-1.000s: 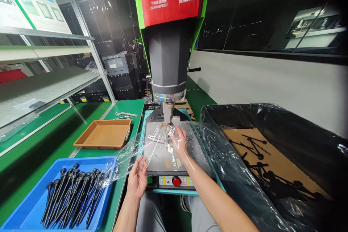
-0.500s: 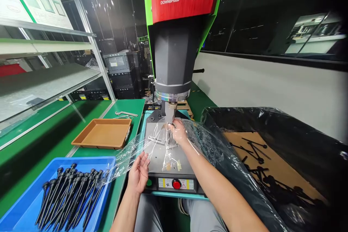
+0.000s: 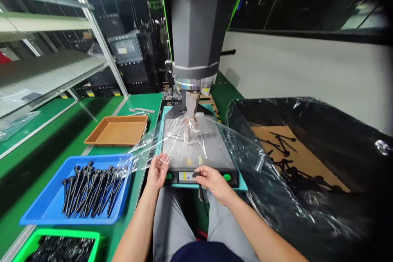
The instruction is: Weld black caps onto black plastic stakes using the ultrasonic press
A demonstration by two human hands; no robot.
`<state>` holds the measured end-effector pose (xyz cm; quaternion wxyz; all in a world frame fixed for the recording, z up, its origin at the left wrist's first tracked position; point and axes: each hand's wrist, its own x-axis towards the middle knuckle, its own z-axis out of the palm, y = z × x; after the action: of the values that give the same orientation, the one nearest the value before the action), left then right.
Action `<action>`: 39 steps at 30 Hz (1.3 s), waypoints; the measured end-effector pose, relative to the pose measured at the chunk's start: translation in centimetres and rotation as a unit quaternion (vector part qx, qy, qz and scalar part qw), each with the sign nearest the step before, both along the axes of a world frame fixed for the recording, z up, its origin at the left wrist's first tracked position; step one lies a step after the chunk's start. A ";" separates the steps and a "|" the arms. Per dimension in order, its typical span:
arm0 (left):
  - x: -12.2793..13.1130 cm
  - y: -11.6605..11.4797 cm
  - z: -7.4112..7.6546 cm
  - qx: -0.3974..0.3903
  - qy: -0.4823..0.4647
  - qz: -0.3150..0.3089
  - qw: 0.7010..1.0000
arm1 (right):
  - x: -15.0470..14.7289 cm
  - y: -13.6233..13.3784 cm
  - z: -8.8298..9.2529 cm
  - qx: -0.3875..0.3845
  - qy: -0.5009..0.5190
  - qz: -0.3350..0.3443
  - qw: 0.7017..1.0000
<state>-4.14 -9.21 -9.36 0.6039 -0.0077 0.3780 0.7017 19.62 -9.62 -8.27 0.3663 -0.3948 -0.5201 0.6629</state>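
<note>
My right hand [image 3: 215, 183] pinches the round head of a thin black rod [image 3: 200, 193], which hangs down in front of the machine base's front panel. Palm up and fingers loosely spread, my left hand [image 3: 159, 170] is empty beside the left green button [image 3: 169, 176]. Beyond both hands lies the grey metal work plate [image 3: 181, 153], under the machine's metal tool tip [image 3: 192, 104]. Clear plastic film [image 3: 211, 131] drapes around the tip and spreads to both sides. More black rods with round heads [image 3: 89, 190] lie bundled in a blue tray [image 3: 43, 208] at left.
A brown tray [image 3: 118, 131] and a wrench [image 3: 141, 110] lie on the green bench. Nearest me at left is a green bin [image 3: 100, 241] of small black parts. To the right, a black-lined box [image 3: 260, 108] has cardboard [image 3: 307, 159] and scattered rods inside. The machine head [image 3: 195, 28] hangs overhead.
My right hand has come back from under the tool tip to the base's front edge, now showing a black rod in its fingers. The left hand stays nearly in place. The view has tilted downward.
</note>
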 end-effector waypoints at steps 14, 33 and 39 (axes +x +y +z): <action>8.0 -11.5 2.8 0.128 0.476 -0.149 0.857 | -0.7 -5.2 2.2 0.213 -0.002 -0.023 0.977; 9.3 -12.9 3.7 0.067 0.303 -0.277 0.909 | -1.1 -5.3 3.5 -0.039 0.082 0.009 0.996; 9.2 -13.1 3.4 0.060 0.293 -0.278 0.913 | -1.4 -5.4 3.3 -0.008 0.084 -0.005 0.996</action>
<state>5.07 -22.27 -5.96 0.6358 0.3404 0.4821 0.4975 18.22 -15.02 -4.96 0.4089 -0.3432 -0.4802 0.6960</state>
